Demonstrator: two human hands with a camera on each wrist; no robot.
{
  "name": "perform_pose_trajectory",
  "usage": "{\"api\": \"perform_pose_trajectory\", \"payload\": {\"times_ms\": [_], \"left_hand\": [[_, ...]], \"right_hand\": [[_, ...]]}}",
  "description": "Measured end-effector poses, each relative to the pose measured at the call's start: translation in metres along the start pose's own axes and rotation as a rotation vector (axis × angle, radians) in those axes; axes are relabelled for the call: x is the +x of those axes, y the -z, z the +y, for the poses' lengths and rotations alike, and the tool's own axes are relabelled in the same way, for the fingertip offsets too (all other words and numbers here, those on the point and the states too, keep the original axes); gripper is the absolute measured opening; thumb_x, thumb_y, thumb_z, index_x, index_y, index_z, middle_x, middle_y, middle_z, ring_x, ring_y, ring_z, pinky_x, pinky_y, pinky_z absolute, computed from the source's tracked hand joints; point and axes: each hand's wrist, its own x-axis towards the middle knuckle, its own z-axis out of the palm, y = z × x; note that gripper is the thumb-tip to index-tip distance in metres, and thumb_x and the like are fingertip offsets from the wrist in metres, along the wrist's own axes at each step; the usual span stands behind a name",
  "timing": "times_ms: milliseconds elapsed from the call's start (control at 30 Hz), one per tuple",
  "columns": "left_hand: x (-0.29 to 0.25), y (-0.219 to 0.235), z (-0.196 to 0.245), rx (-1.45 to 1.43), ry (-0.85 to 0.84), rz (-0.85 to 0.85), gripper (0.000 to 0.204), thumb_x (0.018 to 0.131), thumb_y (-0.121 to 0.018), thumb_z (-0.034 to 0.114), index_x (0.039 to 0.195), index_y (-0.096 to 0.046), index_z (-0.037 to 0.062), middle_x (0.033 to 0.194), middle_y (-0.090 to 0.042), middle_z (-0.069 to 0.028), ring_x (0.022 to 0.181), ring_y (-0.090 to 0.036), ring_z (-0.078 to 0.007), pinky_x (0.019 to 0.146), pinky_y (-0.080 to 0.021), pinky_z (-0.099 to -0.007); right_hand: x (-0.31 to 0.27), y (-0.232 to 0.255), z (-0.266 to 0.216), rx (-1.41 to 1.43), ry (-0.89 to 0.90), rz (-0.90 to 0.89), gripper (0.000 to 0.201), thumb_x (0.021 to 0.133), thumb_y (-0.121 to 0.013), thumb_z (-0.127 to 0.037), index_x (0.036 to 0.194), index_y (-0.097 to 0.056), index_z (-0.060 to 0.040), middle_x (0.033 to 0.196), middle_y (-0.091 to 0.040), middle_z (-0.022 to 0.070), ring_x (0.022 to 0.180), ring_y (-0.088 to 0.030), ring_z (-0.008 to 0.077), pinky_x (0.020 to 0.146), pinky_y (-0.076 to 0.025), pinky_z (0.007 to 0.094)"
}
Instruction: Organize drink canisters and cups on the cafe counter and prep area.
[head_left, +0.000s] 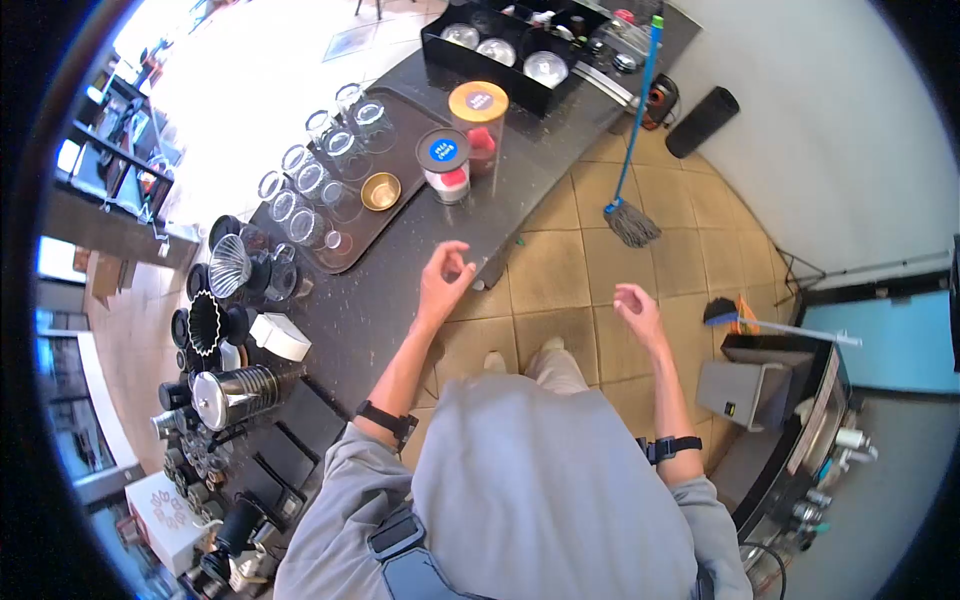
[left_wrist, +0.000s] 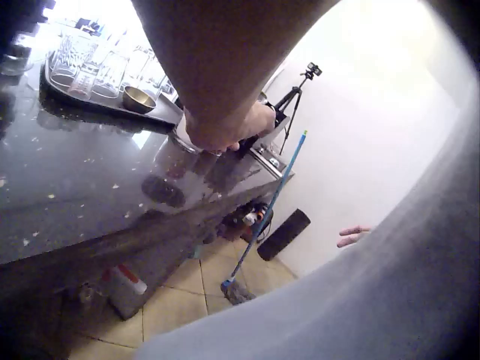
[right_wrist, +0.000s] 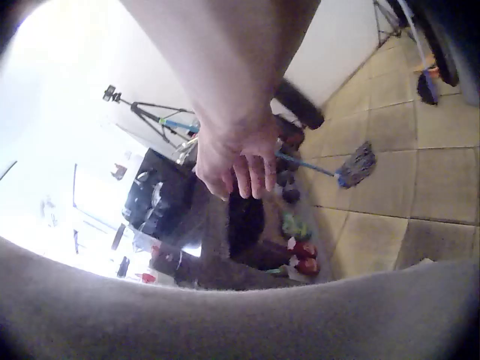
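My left hand (head_left: 445, 285) hovers at the counter's (head_left: 350, 310) edge with fingers loosely bent and nothing in them. Over the tiled floor, my right hand (head_left: 640, 315) hangs relaxed and holds nothing. Closest beyond the left hand stands a jar with a dark lid and blue label (head_left: 443, 165); behind it is a taller jar with a gold-coloured lid (head_left: 479, 125). A brown tray (head_left: 350, 262) carries several upturned clear glasses (head_left: 342, 152) and a small brass-coloured bowl (head_left: 381, 191). In the right wrist view the right hand's fingers (right_wrist: 255, 176) point downward.
A black organizer (head_left: 440, 52) with round metal lids sits at the counter's far end. Coffee drippers (head_left: 206, 322) and a metal canister (head_left: 235, 397) line the left side. A blue-handled mop (head_left: 632, 222) leans on the counter. At right stands a grey bin (head_left: 740, 393).
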Motion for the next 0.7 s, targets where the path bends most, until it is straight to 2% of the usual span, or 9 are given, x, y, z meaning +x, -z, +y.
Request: {"api": "perform_pose_trajectory", "payload": {"times_ms": [100,133,167,233,267,333,467,533,700], "left_hand": [[0.040,-0.001,0.011,0.087,-0.058,0.235,0.050,0.083,-0.077,0.009,0.128,-0.055,0.0092,0.098,-0.055,-0.0005,0.093,-0.058,-0.0125,0.088,-0.050,-0.0298],[0.051,0.004,0.007,0.108,0.009,0.223,0.079,0.078,-0.083,0.016,0.144,-0.041,0.0113,0.121,-0.052,-0.0088,0.110,-0.056,-0.0209,0.099,-0.047,-0.0373],[0.057,0.003,0.004,0.117,0.023,0.256,0.079,0.078,-0.083,0.016,0.144,-0.041,0.0113,0.121,-0.052,-0.0088,0.110,-0.056,-0.0209,0.099,-0.047,-0.0373],[0.082,-0.001,0.003,0.217,-0.017,0.380,0.109,0.072,-0.088,0.026,0.157,-0.021,0.0128,0.139,-0.044,-0.0174,0.129,-0.049,-0.0306,0.106,-0.042,-0.0453],[0.093,0.002,0.001,0.211,0.062,0.319,0.130,0.066,-0.092,0.033,0.161,-0.004,0.0149,0.153,-0.030,-0.0217,0.142,-0.036,-0.0369,0.114,-0.035,-0.0511],[0.106,0.001,0.003,0.189,0.100,0.344,0.130,0.066,-0.093,0.034,0.160,-0.005,0.0146,0.154,-0.029,-0.0217,0.143,-0.035,-0.0373,0.115,-0.033,-0.0518],[0.141,-0.006,0.020,0.045,0.138,0.360,0.131,0.063,-0.096,0.028,0.160,-0.009,0.0137,0.154,-0.035,-0.0186,0.142,-0.039,-0.0314,0.117,-0.033,-0.0462],[0.153,-0.011,0.021,-0.029,0.119,0.374,0.123,0.061,-0.097,0.019,0.157,-0.019,0.0111,0.145,-0.048,-0.0131,0.135,-0.047,-0.0242,0.114,-0.038,-0.0387],[0.160,-0.020,0.008,0.045,0.231,0.513,0.106,0.061,-0.096,0.020,0.146,-0.034,0.0091,0.139,-0.054,-0.0098,0.129,-0.053,-0.0218,0.107,-0.045,-0.0379]], "right_hand": [[0.090,-0.012,-0.046,0.048,0.136,-0.022,0.051,0.087,-0.076,-0.020,0.133,-0.058,-0.0069,0.123,-0.066,0.0097,0.112,-0.062,0.0188,0.097,-0.052,0.0368],[0.115,-0.019,-0.061,0.081,0.204,-0.027,0.058,0.085,-0.078,-0.019,0.137,-0.055,-0.0080,0.131,-0.062,0.0106,0.117,-0.061,0.0209,0.099,-0.051,0.0389],[0.137,-0.026,-0.076,0.078,0.212,-0.063,0.058,0.085,-0.078,-0.019,0.137,-0.055,-0.0080,0.131,-0.062,0.0106,0.117,-0.061,0.0209,0.099,-0.051,0.0389],[0.188,-0.039,-0.113,0.063,0.357,-0.130,0.083,0.080,-0.083,-0.021,0.150,-0.039,-0.0112,0.148,-0.048,0.0124,0.133,-0.050,0.0267,0.106,-0.046,0.0446],[0.214,-0.048,-0.131,0.065,0.373,-0.164,0.083,0.080,-0.083,-0.021,0.150,-0.039,-0.0112,0.148,-0.048,0.0124,0.133,-0.050,0.0267,0.106,-0.046,0.0446],[0.252,-0.063,-0.160,0.092,0.491,-0.241,0.108,0.074,-0.089,-0.029,0.157,-0.023,-0.0137,0.158,-0.035,0.0137,0.145,-0.037,0.0300,0.114,-0.036,0.0495],[0.323,-0.085,-0.198,0.053,0.630,-0.392,0.132,0.059,-0.096,-0.042,0.159,-0.015,-0.0122,0.160,-0.031,0.0149,0.148,-0.031,0.0306,0.119,-0.028,0.0522],[0.348,-0.095,-0.212,0.098,0.672,-0.493,0.133,0.058,-0.096,-0.042,0.159,-0.016,-0.0120,0.159,-0.033,0.0145,0.148,-0.031,0.0304,0.119,-0.028,0.0517],[0.370,-0.114,-0.224,0.122,0.650,-0.740,0.129,0.054,-0.099,-0.039,0.155,-0.022,-0.0129,0.154,-0.040,0.0146,0.143,-0.040,0.0302,0.117,-0.035,0.0430]]}}
